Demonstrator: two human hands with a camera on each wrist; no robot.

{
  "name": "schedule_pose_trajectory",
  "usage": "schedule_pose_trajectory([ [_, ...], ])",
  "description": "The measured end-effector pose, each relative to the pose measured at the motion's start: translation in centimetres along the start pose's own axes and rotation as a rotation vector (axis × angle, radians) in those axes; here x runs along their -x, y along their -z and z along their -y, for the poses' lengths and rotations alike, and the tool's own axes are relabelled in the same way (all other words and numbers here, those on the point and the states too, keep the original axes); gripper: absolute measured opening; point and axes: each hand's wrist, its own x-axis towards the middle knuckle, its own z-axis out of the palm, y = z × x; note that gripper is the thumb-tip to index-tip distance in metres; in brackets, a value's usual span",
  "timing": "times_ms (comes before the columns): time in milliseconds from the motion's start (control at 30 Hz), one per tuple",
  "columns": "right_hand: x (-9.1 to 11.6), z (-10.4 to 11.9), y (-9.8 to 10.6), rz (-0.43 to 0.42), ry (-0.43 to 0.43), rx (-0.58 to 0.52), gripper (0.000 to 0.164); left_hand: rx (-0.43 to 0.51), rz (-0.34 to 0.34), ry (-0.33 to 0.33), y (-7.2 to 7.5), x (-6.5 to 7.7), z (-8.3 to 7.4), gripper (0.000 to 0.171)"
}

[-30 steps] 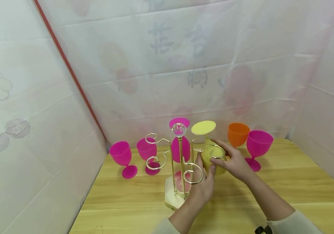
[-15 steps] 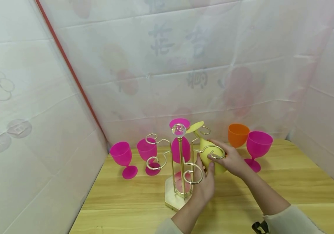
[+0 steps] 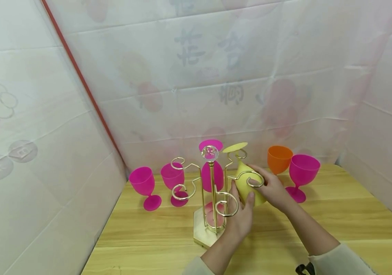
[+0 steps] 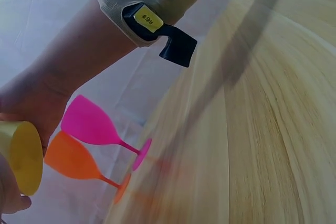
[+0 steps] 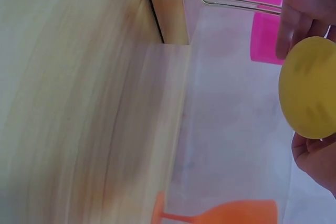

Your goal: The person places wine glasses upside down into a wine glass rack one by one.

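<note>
Upside down, a yellow goblet (image 3: pixel 241 184) is held by both hands at the right side of a gold wire rack (image 3: pixel 200 236) with curled arms. My left hand (image 3: pixel 240 218) grips the bowl from the left, and my right hand (image 3: pixel 273 190) grips it from the right. The goblet's foot is up beside one of the rack's upper curls, slightly tilted. In the right wrist view, the round mouth of the yellow goblet (image 5: pixel 310 87) shows between the two hands. A pink goblet (image 3: pixel 218 176) hangs inverted at the back of the rack.
Two pink goblets, one farther left (image 3: pixel 142 181) and one nearer the rack (image 3: pixel 172 175), stand upright at left. At right stand an orange goblet (image 3: pixel 279 158) and another pink goblet (image 3: pixel 304 169). A crystal ball (image 3: pixel 210 152) tops the rack on the wooden table (image 3: pixel 141 244).
The yellow goblet's foot tipped left toward the rack's centre, then swung partly back to the right. Both hands keep their grip and have shifted only slightly.
</note>
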Motion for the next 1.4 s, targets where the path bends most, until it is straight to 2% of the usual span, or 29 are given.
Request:
schedule_pose_trajectory([
  [167, 0.1, -0.5, -0.1, 0.012, 0.022, -0.046, 0.057, -0.088, -0.012, -0.003, 0.2, 0.2, 0.1, 0.081],
  [300, 0.0, -0.8, -0.3, -0.002, 0.029, -0.026, 0.061, -0.141, -0.012, -0.027, 0.4, 0.5, 0.2, 0.081],
  [667, -0.3, -1.1, -0.8, 0.013, 0.011, -0.032, 0.062, -0.286, 0.028, -0.226, 1.1, 2.4, -0.1, 0.082],
  [933, -0.7, -1.8, -1.2, 0.007, 0.010, -0.021, 0.064, -0.259, 0.070, -0.242, 2.7, 3.3, -0.4, 0.070],
  [1033, -0.8, -1.9, -1.3, 0.005, 0.000, -0.015, 0.066, -0.267, 0.046, -0.329, 3.5, 3.2, -0.1, 0.058],
  [1133, -0.9, -2.0, -1.5, 0.005, -0.012, -0.010, 0.067, -0.266, -0.030, -0.511, 4.3, 2.9, 0.4, 0.037],
  [1267, -1.1, -1.9, -1.7, 0.003, -0.031, -0.011, 0.067, -0.234, -0.179, -0.752, 5.7, 2.2, 1.2, 0.017],
  [1333, -1.1, -1.9, -1.7, 0.004, -0.036, -0.009, 0.068, -0.208, -0.229, -0.820, 6.6, 1.9, 1.5, 0.017],
  [1400, -1.2, -2.0, -1.7, 0.005, -0.035, -0.010, 0.069, -0.179, -0.269, -0.841, 7.4, 1.7, 1.8, 0.019],
])
